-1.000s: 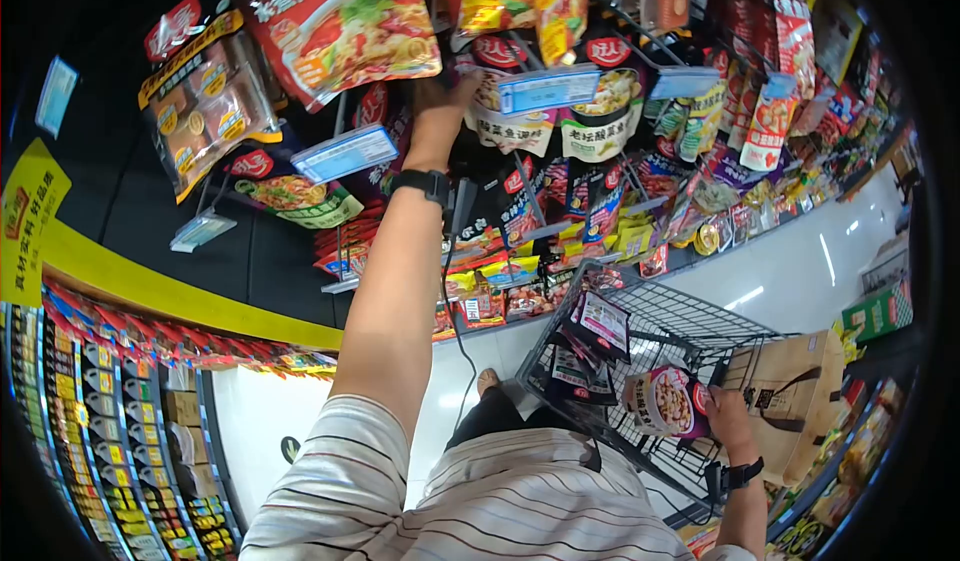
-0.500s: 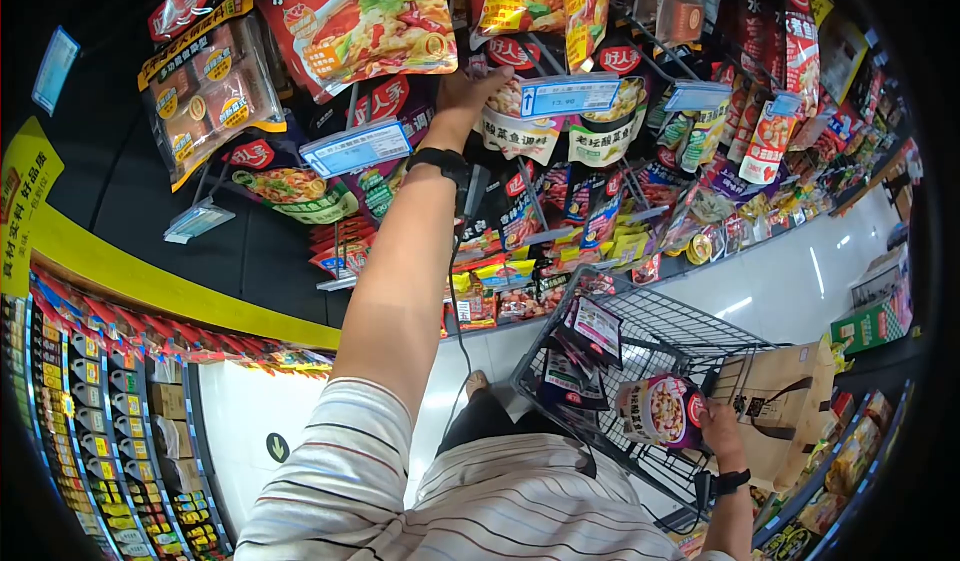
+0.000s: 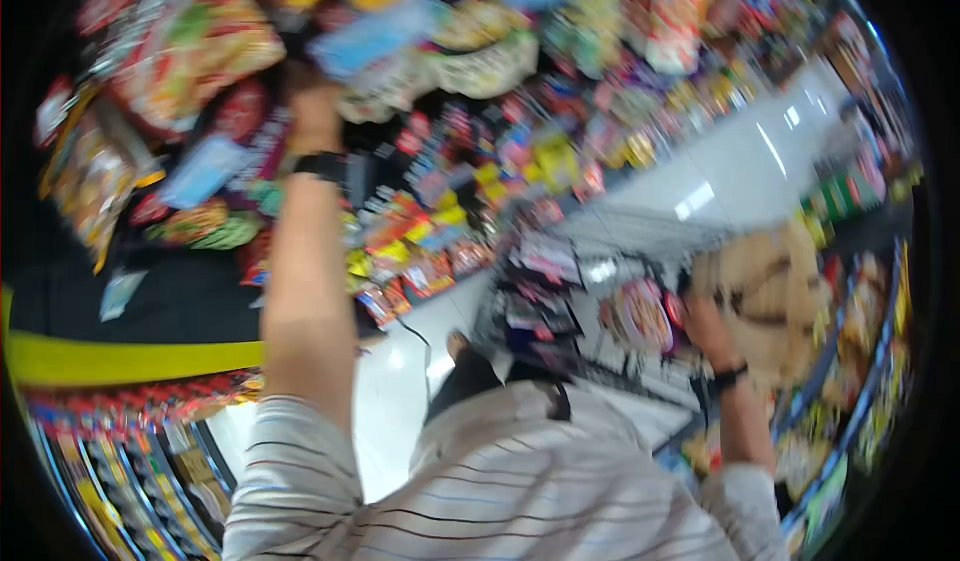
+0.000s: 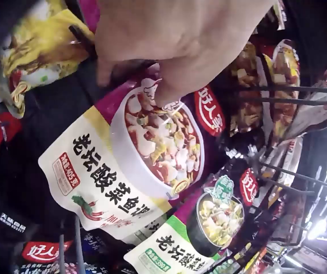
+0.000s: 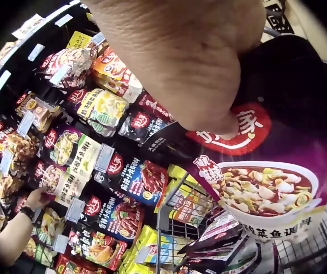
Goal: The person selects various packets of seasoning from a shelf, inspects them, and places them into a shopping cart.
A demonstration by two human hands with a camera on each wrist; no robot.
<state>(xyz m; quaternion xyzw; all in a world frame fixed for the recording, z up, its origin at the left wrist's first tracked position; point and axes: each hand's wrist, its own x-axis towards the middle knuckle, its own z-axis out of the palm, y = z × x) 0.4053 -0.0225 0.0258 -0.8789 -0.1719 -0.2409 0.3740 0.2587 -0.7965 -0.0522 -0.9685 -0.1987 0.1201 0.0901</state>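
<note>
My left hand (image 3: 315,113) reaches up to the hanging rack. In the left wrist view its fingers curl over the upper part of a purple and cream pouch of pickled-cabbage fish seasoning (image 4: 95,171) with a white bowl printed on it. A green-edged pouch (image 4: 218,228) hangs beside that one. Low on the right, my right hand (image 3: 710,331) grips the top of another purple fish seasoning pouch (image 5: 278,211), thumb across its red logo. That pouch hangs over the shopping cart (image 3: 640,236), with several dark pouches (image 5: 232,245) lying in the cart below.
A brown paper bag (image 3: 765,306) stands at the cart's right side. Blue price tags (image 3: 375,36) stick out from the rack among rows of hanging packets. A yellow shelf edge (image 3: 140,359) runs along the left, and white floor (image 3: 700,181) shows beyond the cart.
The head view has swung and blurred, so the rack and left hand sit farther left in it. My left hand stays at the same rack spot; the right keeps its pouch over the cart.
</note>
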